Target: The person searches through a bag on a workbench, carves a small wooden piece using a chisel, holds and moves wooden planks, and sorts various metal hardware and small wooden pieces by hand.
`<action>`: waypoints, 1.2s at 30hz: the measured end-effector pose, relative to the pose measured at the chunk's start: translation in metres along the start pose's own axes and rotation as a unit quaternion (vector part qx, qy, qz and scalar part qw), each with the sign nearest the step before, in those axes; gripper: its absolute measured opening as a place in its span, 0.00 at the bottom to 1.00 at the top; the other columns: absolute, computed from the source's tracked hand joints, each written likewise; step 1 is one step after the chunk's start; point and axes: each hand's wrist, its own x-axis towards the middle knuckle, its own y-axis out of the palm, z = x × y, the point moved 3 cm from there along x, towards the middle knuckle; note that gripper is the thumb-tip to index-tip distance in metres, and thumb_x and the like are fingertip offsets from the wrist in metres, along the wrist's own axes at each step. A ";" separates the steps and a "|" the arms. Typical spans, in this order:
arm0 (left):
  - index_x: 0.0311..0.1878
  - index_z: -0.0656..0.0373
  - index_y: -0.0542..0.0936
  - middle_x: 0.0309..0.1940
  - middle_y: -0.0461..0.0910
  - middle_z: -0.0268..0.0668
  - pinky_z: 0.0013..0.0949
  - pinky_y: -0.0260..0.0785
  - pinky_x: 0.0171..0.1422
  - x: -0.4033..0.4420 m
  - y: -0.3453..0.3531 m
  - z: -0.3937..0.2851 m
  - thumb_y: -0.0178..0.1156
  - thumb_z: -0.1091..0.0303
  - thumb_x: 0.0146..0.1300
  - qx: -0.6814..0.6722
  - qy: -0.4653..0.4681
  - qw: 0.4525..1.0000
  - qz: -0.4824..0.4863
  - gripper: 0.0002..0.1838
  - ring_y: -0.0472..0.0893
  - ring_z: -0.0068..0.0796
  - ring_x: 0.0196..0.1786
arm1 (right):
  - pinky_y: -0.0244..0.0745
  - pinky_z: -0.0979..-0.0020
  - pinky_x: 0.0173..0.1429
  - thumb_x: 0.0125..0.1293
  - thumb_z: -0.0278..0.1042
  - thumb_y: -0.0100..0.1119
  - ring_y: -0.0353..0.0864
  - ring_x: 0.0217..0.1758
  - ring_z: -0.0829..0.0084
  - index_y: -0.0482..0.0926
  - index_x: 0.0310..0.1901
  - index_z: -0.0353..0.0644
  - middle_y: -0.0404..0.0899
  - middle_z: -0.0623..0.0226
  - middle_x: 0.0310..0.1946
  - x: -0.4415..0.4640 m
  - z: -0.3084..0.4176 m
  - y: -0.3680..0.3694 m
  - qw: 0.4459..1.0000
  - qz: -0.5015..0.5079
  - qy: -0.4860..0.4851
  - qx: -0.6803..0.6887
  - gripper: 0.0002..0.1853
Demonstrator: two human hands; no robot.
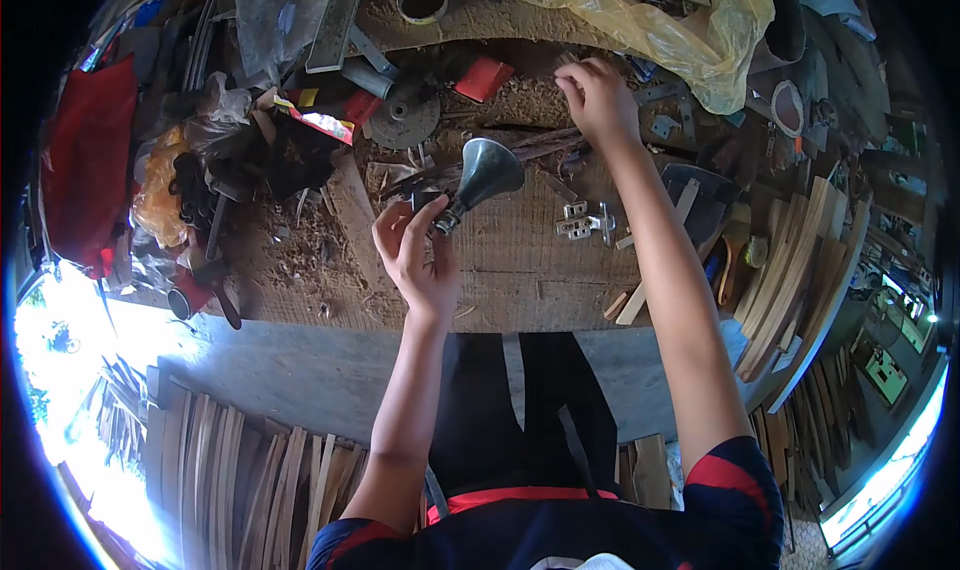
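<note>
My left hand is raised over the near half of the workbench, fingers closed round the narrow end of a grey metal funnel-shaped piece. Its wide mouth tilts up and to the right. A small dark part shows between the fingertips, its kind unclear. Farther out, my right hand reaches over the shavings at the back, thumb and fingers brought together; whatever they pinch is too small to make out. Metal cabinet hinges lie on the bench between and below the hands.
The wooden workbench is strewn with wood shavings. A round disc and red box lie behind the funnel-shaped piece. Yellow plastic sheeting hangs at back right; wood strips stand at right. Clutter crowds the left.
</note>
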 end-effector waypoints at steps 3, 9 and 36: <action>0.48 0.53 0.81 0.47 0.67 0.41 0.34 0.68 0.53 -0.001 -0.001 0.003 0.56 0.86 0.45 -0.004 -0.031 0.999 0.008 0.25 0.73 0.36 0.47 | 0.74 0.62 0.42 0.59 0.35 0.58 0.76 0.40 0.60 0.80 0.32 0.48 0.75 0.66 0.33 0.005 0.005 0.003 0.999 -0.030 -0.017 -0.003 0.04; 0.48 0.54 0.80 0.46 0.66 0.37 0.23 0.65 0.39 -0.005 -0.005 0.013 0.62 0.82 0.52 0.005 -0.012 1.000 0.006 0.20 0.74 0.28 0.44 | 0.74 0.61 0.43 0.57 0.35 0.59 0.76 0.42 0.60 0.80 0.34 0.47 0.76 0.65 0.33 0.002 0.005 0.007 0.999 -0.017 -0.014 -0.033 0.05; 0.46 0.55 0.79 0.47 0.72 0.42 0.40 0.68 0.52 0.015 -0.003 -0.001 0.63 0.74 0.55 0.054 0.020 0.997 0.043 0.14 0.75 0.42 0.50 | 0.73 0.60 0.47 0.56 0.33 0.59 0.74 0.45 0.56 0.80 0.36 0.42 0.77 0.59 0.38 -0.008 0.005 -0.008 0.980 -0.111 0.136 -0.093 0.07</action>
